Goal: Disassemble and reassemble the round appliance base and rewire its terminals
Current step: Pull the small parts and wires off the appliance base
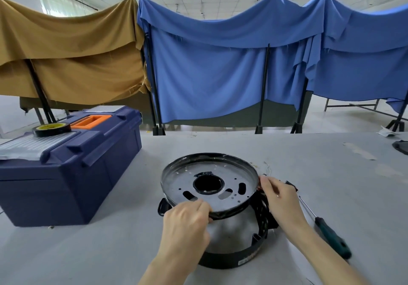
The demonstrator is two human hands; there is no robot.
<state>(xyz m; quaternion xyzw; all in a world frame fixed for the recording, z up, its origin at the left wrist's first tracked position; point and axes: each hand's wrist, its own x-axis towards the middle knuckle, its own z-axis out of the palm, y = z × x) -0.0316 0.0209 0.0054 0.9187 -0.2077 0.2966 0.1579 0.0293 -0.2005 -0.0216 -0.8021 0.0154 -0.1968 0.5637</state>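
Head view: what is the biggest thing there?
– A pale grey table point(309, 163). Behind it, a blue cloth point(220, 74) and a tan cloth point(77, 52) hang over black frames.
– And on the table?
– At the left, a navy plastic toolbox point(66, 174). Near the front edge, in the middle, stands the round black plastic appliance base point(231, 256), with a grey round metal plate point(176, 181) tilted on top of it.
– The hands?
– The left hand point(187, 220) grips the plate's near rim, fingers curled over it. The right hand point(279, 198) has its fingertips at the right rim; I cannot tell whether they pinch it.
– Anything smaller?
– A green-handled screwdriver point(333, 237) lies just right of the base. A black tape roll with a yellow core point(51, 129) sits on the toolbox lid.
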